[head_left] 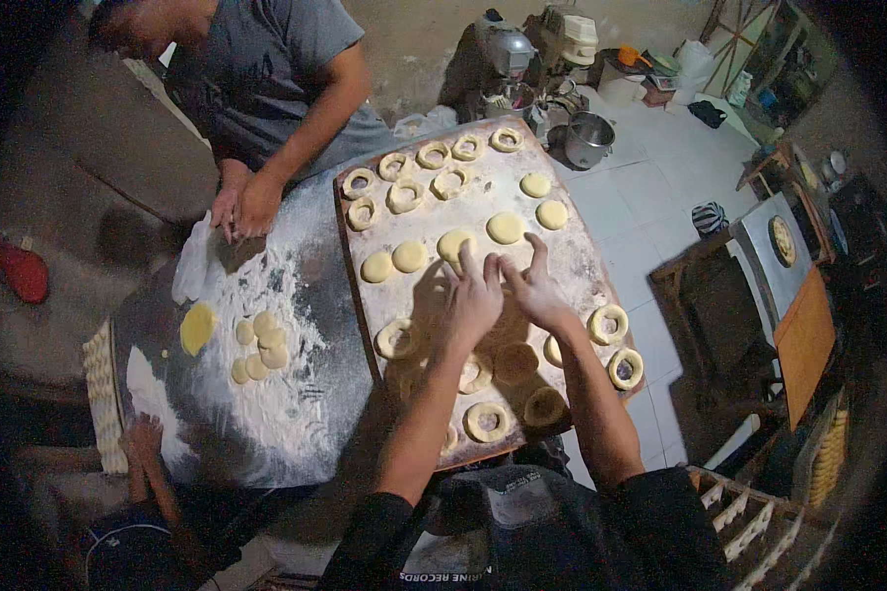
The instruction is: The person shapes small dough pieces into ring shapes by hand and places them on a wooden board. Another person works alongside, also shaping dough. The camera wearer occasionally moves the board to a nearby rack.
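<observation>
Pale dough: your left hand (475, 300) and right hand (534, 286) meet over the board (572, 258) near its centre, fingertips pressed together, it seems on a piece of dough you cannot see between them.
Grip: both hands look pinched toward each other, but whether they hold one piece or two you cannot tell.
Risk, tearing: soft dough may stretch thin and split if you pull the hole too wide.
Risk, neighbours: rings (487, 421) at 6 o'clock lie under your forearms; a dropped wrist would flatten them.
Risk, discs: the disc (506, 228) at 12 o'clock sits just beside your fingertips and could get dented.
Risk, crowding: a co-worker's hands (238, 209) work at 10 o'clock on the floured table (266, 414); elbows could meet.
Hidden: the piece in your fingers, and rings shaded by your arms.
Cut off: another hand (144, 438) at 8 o'clock; its work is unclear.
</observation>
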Tool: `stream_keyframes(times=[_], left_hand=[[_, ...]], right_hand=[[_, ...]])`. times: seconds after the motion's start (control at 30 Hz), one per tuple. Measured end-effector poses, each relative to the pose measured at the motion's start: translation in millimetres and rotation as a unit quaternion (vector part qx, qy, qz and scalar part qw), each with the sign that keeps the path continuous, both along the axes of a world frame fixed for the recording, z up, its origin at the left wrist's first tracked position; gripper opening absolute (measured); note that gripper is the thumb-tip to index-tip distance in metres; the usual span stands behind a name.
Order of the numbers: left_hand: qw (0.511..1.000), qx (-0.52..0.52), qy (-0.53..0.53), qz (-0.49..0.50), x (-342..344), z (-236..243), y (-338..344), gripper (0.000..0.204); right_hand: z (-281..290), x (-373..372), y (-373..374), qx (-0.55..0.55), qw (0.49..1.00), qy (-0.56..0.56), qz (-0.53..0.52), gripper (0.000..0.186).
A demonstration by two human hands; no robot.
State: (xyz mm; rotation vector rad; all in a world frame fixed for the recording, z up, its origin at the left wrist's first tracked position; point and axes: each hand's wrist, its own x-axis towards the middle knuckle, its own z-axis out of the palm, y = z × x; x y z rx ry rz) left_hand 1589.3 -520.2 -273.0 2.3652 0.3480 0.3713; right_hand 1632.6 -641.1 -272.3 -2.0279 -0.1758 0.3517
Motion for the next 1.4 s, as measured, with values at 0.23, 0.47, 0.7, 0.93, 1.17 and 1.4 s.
stream_keyframes(times=[0.23,0.47,0.7,0.93,1.17,1.4], left_hand=[[0.954,0.126,0.265,-0.064,-30.0,29.0,11.8,0.078],[0.989,0.061,0.133,-0.001,-58.9,27.5,17.0,0.078],[0.972,0.062,0.220,-0.055,-113.2,36.6,34.8,0.096],[0.981,0.083,0.162,-0.072,-124.2,17.3,51.9,0.092],[0.987,-0.058,0.138,-0.053,-182.2,33.7,109.5,0.086],[0.965,-0.160,-0.058,0.200,-294.3,-76.7,245.8,0.058]], right_hand=[[-9.5,-19.4,-2.6,-0.338,0.927,-0.122,0.104,0.078],[11.3,-37.2,-4.9,-0.290,0.942,-0.128,0.107,0.080],[1.2,-102.0,19.7,-0.338,0.888,-0.267,0.158,0.059],[12.8,-111.1,43.6,-0.372,0.895,-0.187,0.159,0.067],[70.7,-132.4,107.9,-0.266,0.914,-0.225,0.206,0.056],[-5.0,-158.6,326.5,-0.052,0.833,-0.332,0.439,0.037]])
